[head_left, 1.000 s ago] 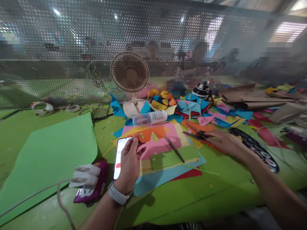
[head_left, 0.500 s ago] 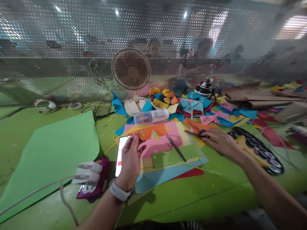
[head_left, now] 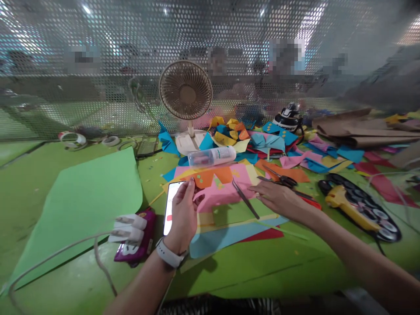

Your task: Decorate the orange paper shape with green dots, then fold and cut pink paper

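My left hand (head_left: 184, 205), with a watch at the wrist, is closed in a pinch at the left edge of a pink sheet of paper (head_left: 216, 197). A phone (head_left: 169, 201) with a lit screen lies partly hidden behind it. My right hand (head_left: 278, 197) reaches in from the right, fingers stretched out and holding nothing, just right of metal tweezers (head_left: 246, 199) lying across the papers. Black-handled scissors (head_left: 285, 180) rest just beyond that hand. Orange paper (head_left: 205, 177), green paper (head_left: 229, 215) and blue paper (head_left: 213, 243) are layered about the pink sheet.
A clear bottle (head_left: 211, 156) lies behind the papers, before a fan (head_left: 187, 94). A large green sheet (head_left: 88, 197) and a purple pouch (head_left: 134, 247) with white plugs (head_left: 127, 228) are left. At right are a yellow-handled tool (head_left: 351, 205), a black tray (head_left: 382, 214) and paper scraps (head_left: 305, 159).
My right hand has let go of the scissors and moved left toward the tweezers, its fingers now outstretched. My left hand stays pinched at the pink paper. The view has shifted slightly.
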Demonstrator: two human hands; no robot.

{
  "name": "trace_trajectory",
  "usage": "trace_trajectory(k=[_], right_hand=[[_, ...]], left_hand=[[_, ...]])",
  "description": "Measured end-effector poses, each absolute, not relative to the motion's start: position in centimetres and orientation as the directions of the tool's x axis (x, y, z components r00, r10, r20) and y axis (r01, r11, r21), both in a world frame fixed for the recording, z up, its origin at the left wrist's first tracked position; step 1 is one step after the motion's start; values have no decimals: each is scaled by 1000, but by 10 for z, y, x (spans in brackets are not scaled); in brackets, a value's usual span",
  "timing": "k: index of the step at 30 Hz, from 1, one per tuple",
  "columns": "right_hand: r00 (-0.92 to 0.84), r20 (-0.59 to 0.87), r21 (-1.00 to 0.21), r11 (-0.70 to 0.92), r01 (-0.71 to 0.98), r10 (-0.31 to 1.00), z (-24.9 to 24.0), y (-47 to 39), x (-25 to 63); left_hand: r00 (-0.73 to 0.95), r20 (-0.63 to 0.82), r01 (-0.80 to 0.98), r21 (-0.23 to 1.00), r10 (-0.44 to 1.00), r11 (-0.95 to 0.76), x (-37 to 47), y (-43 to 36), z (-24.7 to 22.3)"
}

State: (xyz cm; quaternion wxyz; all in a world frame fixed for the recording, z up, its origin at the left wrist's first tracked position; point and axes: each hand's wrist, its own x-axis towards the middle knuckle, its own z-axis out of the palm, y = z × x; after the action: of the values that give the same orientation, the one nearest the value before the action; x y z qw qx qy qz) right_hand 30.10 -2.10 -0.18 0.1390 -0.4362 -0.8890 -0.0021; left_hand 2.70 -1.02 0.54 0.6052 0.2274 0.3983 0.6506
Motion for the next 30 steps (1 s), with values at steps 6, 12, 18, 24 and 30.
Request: trace_trajectory(k=[6,12,18,24,30], right_hand=[[-492,284,-90,534,841,823,0,-22,325],[-257,241,-145,296,944,936,-3,-41,386],[-39,189,-160,70,985,981,-11,-74,447],[-57,209,-153,90,984,976,-12,-75,443],[-146,253,-183,196,963,956,-8,-48,403]], left_hand=[[-183,-186,-610,791,965,37,27,-9,7],[-157,-201,-592,803,967,71,28,-8,8],[-160,-224,-609,789,961,82,29,-8,9],[-159,-215,-604,793,964,77,29,-8,7],[-188,-212,-619,784,959,52,26,-5,5]])
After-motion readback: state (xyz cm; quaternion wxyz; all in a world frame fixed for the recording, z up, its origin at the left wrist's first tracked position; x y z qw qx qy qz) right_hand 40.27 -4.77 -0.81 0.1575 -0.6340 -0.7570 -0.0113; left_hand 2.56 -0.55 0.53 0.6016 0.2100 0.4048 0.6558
